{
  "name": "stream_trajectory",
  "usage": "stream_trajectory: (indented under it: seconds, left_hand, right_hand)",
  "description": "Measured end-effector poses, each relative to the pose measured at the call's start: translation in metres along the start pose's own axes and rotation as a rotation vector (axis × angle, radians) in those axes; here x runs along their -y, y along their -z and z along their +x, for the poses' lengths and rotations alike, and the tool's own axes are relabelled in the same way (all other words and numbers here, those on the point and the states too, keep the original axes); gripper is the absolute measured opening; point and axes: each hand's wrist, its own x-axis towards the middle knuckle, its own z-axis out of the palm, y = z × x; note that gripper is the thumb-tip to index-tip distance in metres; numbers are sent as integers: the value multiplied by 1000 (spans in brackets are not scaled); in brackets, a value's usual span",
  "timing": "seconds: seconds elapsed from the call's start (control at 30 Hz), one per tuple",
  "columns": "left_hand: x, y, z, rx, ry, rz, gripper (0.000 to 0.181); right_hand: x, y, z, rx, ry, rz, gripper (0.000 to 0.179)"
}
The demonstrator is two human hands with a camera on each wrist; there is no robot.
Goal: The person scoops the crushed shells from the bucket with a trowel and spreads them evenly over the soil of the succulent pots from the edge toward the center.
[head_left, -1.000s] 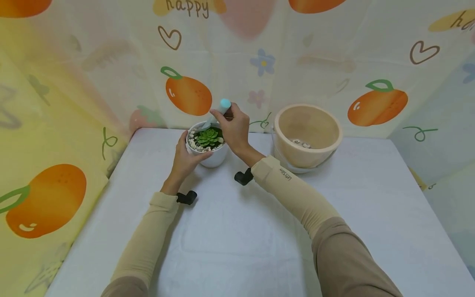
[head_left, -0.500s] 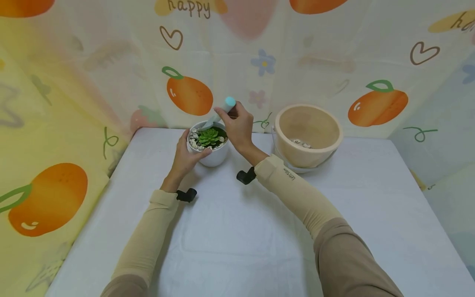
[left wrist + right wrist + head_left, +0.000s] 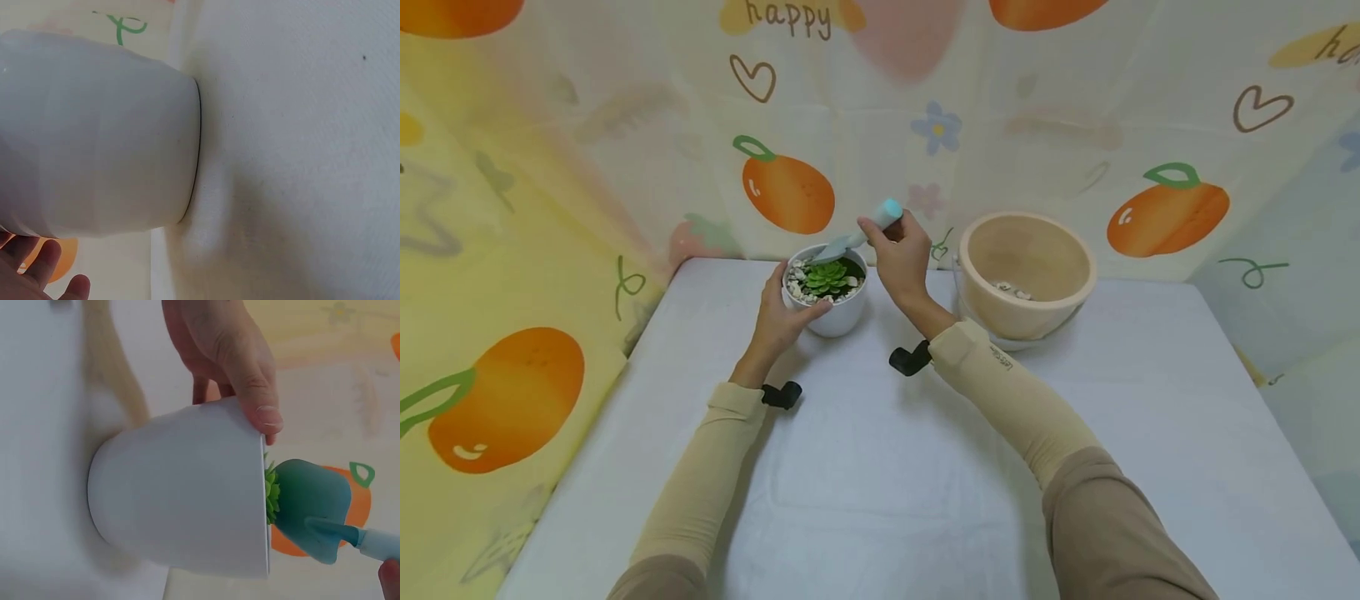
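Note:
A small white flowerpot (image 3: 837,320) stands on the table, holding a green succulent (image 3: 827,277) ringed by pale pebbles. My left hand (image 3: 777,323) grips its left side, thumb along the near rim. From the left wrist, the pot's smooth wall (image 3: 100,137) shows with fingertips (image 3: 45,261) beside it. My right hand (image 3: 907,265) pinches the pale handle of a small trowel (image 3: 854,240) behind and above the pot. In the right wrist view the blue-green trowel blade (image 3: 312,494) overlaps the succulent's leaves (image 3: 271,490), just past the rim.
To the right of my right hand stands a larger beige pot (image 3: 1028,314) with a few pale stones (image 3: 1012,290) at its bottom. A white cloth covers the table (image 3: 865,467). Behind it hangs a printed curtain (image 3: 865,125) close to both pots.
My right hand has shifted right, drawing the trowel with it. The trowel now lies flatter and more of its blade shows over the pot. My left hand keeps its grip.

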Motion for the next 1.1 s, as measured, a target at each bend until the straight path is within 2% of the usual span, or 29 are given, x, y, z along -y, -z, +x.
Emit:
stream_trajectory:
  seconds: [0.23, 0.43, 0.9, 1.1]
  left_hand:
    - [1, -2, -3, 13, 51, 3, 104]
    - [1, 0, -2, -3, 24, 8, 103]
    - [4, -1, 1, -5, 19, -9, 102]
    - [4, -1, 1, -2, 13, -12, 103]
  right_hand:
    - [-4, 7, 0, -43, -72, 82, 21]
    - [-5, 11, 3, -34, -56, 112, 20]
    - [-3, 21, 6, -44, -121, 184, 17]
    - [1, 26, 8, -61, -147, 193, 25]
